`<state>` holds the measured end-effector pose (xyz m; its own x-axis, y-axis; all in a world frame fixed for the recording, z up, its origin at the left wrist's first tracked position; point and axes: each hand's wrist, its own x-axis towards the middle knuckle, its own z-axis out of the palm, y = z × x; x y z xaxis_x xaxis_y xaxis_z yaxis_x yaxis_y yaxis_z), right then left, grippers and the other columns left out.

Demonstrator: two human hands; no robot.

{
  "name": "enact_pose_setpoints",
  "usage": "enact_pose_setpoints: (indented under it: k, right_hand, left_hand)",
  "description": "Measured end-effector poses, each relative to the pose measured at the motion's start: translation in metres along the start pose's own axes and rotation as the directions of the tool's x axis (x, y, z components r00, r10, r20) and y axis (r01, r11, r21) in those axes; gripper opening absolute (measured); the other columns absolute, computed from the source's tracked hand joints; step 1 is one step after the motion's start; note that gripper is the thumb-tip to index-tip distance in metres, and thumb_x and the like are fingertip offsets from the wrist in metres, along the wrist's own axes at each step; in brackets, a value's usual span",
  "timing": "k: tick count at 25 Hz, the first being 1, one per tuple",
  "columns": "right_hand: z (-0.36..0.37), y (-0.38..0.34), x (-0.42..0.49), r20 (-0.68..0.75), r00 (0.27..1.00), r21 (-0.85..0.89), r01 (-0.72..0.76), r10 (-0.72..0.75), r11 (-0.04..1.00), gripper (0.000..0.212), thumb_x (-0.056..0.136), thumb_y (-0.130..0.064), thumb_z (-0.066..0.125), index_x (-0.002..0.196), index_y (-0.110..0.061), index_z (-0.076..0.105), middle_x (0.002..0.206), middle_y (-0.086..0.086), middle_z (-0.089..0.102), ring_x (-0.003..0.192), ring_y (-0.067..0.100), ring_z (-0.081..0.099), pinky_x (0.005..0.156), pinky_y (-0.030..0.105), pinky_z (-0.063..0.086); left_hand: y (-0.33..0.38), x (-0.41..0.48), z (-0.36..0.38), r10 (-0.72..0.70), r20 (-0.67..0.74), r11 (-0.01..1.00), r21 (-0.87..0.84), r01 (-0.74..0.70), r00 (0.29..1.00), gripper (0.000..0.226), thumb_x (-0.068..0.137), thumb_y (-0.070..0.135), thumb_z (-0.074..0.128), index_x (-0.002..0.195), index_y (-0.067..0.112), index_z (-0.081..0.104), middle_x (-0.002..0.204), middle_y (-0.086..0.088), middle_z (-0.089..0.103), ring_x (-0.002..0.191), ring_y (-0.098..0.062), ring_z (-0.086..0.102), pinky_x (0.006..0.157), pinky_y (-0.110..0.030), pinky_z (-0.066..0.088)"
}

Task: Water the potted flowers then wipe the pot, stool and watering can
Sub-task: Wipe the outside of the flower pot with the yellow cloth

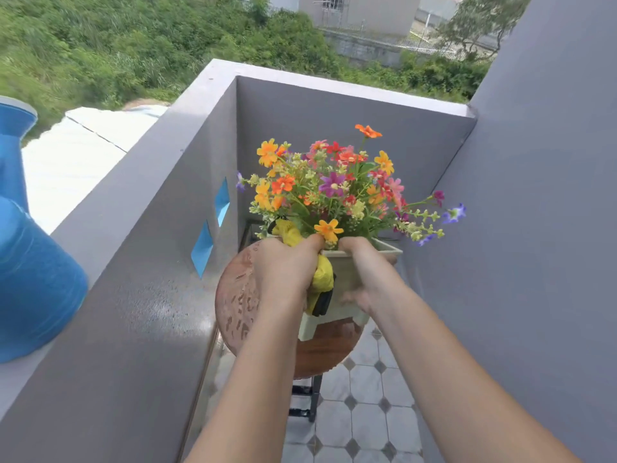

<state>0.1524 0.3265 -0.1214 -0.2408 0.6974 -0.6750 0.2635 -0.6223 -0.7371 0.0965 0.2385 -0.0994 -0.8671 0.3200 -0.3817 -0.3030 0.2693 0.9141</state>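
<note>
- A grey-walled balcony with a tiled floor [364,389], green brush and buildings beyond.
- A round wooden stool [233,305], its top blotched, carries a pale square pot [350,279] of mixed flowers [334,185].
- The left hand [283,269] is closed around a yellow cloth [322,279], pressed against the pot's near-left corner.
- The right hand [364,275] grips the pot's near rim, fingers curled over it.
- A blue watering can [30,262] stands on the parapet ledge [110,208], well left.

L hand [283,272] presses crumpled yellow cloth [322,279] vs near corner of square pale-green plastic pot [350,282]; R hand [362,279] grips rim just beside. Orange, pink & purple flowers [334,185] right above fingertips. Round brown wooden stool [240,302] under both; blue plastic watering can [30,262] well left, on grey ledge [140,228].
</note>
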Motion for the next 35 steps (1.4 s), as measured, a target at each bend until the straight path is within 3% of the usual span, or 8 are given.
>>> enact_pose_setpoints:
  k: [3,6,12,17,20,26,31,35]
  right_hand:
    - [-0.009,-0.015,-0.003,0.082,0.996,0.002,-0.033,0.033,0.999,0.069,0.062,-0.018,0.062,0.126,-0.007,0.040,0.109,0.019,0.059,0.075,0.029,0.062,0.045,0.047,0.055]
    - [-0.020,-0.029,-0.009,0.106,0.989,-0.063,-0.093,0.100,0.994,0.006,0.085,-0.010,0.050,0.084,-0.008,0.044,0.081,0.011,0.045,0.069,0.027,0.051,0.046,0.045,0.053]
    - [-0.027,-0.032,0.002,0.104,0.984,-0.052,-0.143,0.147,0.988,0.007,0.083,-0.014,0.051,0.087,-0.009,0.047,0.100,0.014,0.045,0.102,0.035,0.052,0.035,0.043,0.052]
    - [-0.031,-0.033,0.008,0.126,0.977,-0.055,-0.167,0.173,0.984,0.007,0.088,-0.018,0.051,0.084,-0.013,0.051,0.096,0.012,0.045,0.114,0.036,0.046,0.034,0.045,0.052]
    - [-0.032,-0.033,0.012,0.138,0.975,-0.071,-0.166,0.175,0.983,0.007,0.087,-0.019,0.051,0.084,-0.013,0.051,0.101,0.013,0.048,0.116,0.037,0.046,0.034,0.043,0.052]
    - [-0.034,-0.037,0.011,0.133,0.967,-0.079,-0.208,0.217,0.975,0.005,0.087,-0.015,0.050,0.088,-0.010,0.052,0.093,0.013,0.042,0.119,0.043,0.036,0.028,0.041,0.048]
    - [-0.033,-0.041,0.009,0.155,0.969,-0.095,-0.180,0.193,0.979,0.007,0.088,-0.016,0.048,0.084,-0.012,0.050,0.103,0.014,0.044,0.105,0.037,0.043,0.030,0.038,0.049]
    - [-0.034,-0.038,0.001,0.167,0.969,-0.113,-0.166,0.183,0.980,0.031,0.092,-0.013,0.045,0.061,-0.015,0.039,0.084,0.009,0.039,0.080,0.030,0.043,0.026,0.043,0.046]
  left_hand:
    - [-0.005,-0.004,0.005,0.159,-0.045,0.975,0.167,-0.150,0.986,0.043,0.090,0.042,0.049,0.069,0.004,0.055,0.068,-0.008,0.053,0.075,-0.029,0.049,0.068,-0.035,0.039]
    - [-0.024,-0.001,0.003,0.411,-0.073,0.890,0.250,-0.382,0.909,0.035,0.095,0.031,0.047,0.073,0.009,0.064,0.067,-0.004,0.049,0.073,-0.024,0.045,0.062,-0.029,0.026]
    - [-0.052,0.003,0.009,0.710,0.092,0.656,0.275,-0.703,0.699,0.026,0.090,0.029,0.053,0.102,0.015,0.072,0.091,-0.001,0.047,0.077,-0.009,0.042,0.060,-0.024,0.034]
    - [-0.031,0.033,0.002,0.599,0.195,0.714,0.311,-0.628,0.777,0.032,0.093,0.030,0.045,0.119,0.027,0.063,0.101,-0.001,0.041,0.094,-0.018,0.049,0.084,-0.036,0.044]
    - [-0.028,0.012,0.004,0.655,0.297,0.616,0.324,-0.718,0.695,0.032,0.094,0.030,0.046,0.123,0.032,0.061,0.102,0.002,0.037,0.092,-0.015,0.047,0.078,-0.029,0.040]
    - [-0.038,0.051,0.006,0.555,0.092,0.758,0.356,-0.547,0.827,0.034,0.095,0.025,0.049,0.129,0.027,0.057,0.110,-0.010,0.052,0.104,-0.027,0.052,0.088,-0.030,0.039]
    - [-0.069,-0.005,0.017,0.799,0.114,0.540,0.295,-0.788,0.591,0.040,0.093,0.023,0.050,0.133,0.020,0.053,0.122,-0.003,0.065,0.100,-0.017,0.055,0.085,-0.010,0.033]
    - [-0.071,0.031,0.025,0.708,-0.062,0.667,0.386,-0.637,0.703,0.040,0.095,0.024,0.044,0.135,0.022,0.052,0.125,-0.006,0.064,0.101,-0.027,0.054,0.087,-0.019,0.033]
